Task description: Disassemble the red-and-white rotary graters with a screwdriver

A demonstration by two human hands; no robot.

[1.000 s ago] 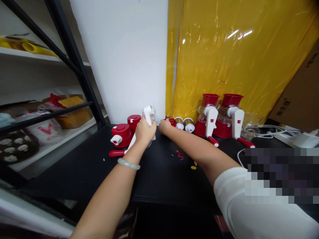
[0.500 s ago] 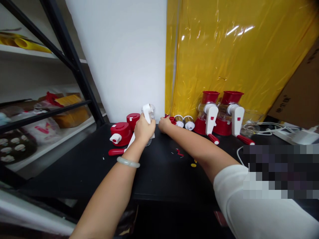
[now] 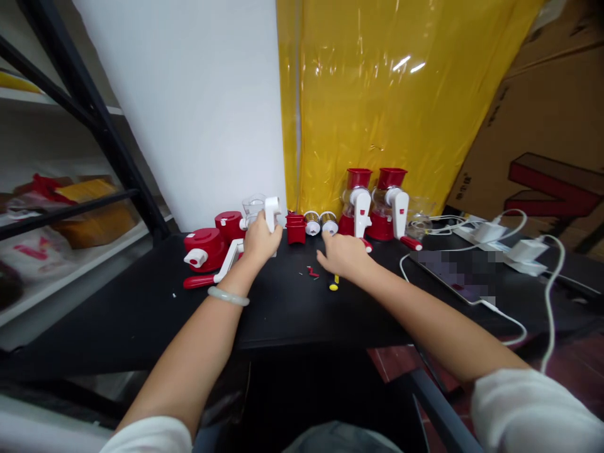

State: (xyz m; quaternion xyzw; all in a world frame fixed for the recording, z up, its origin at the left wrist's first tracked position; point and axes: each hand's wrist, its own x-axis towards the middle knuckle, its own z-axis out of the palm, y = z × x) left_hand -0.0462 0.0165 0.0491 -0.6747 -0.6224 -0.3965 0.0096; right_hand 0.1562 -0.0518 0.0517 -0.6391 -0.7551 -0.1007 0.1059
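Note:
My left hand (image 3: 259, 240) is closed around the white part (image 3: 272, 212) of a clear plastic grater body (image 3: 255, 204), upright above the table. Left of it stand a red grater base (image 3: 206, 245) and another red piece (image 3: 229, 223). A white crank with a red handle (image 3: 199, 281) lies beside my left wrist. My right hand (image 3: 346, 255) hovers empty with its thumb apart, just in front of two metal drums (image 3: 312, 221). Below its fingers lies a small yellow-ended tool (image 3: 333, 287), partly hidden. A red hopper piece (image 3: 296, 229) stands between my hands.
Two assembled red and white rotary graters (image 3: 361, 211) stand at the back right. Small red bits (image 3: 312, 272) lie mid-table. On the right are a tablet-like device (image 3: 448, 274), white cables and a power strip (image 3: 528, 263). A black-framed shelf (image 3: 117, 167) borders the left.
My right hand has let go of the red piece at the back and moved right and nearer, over the yellow-ended tool. The view has turned right. My left hand keeps its hold.

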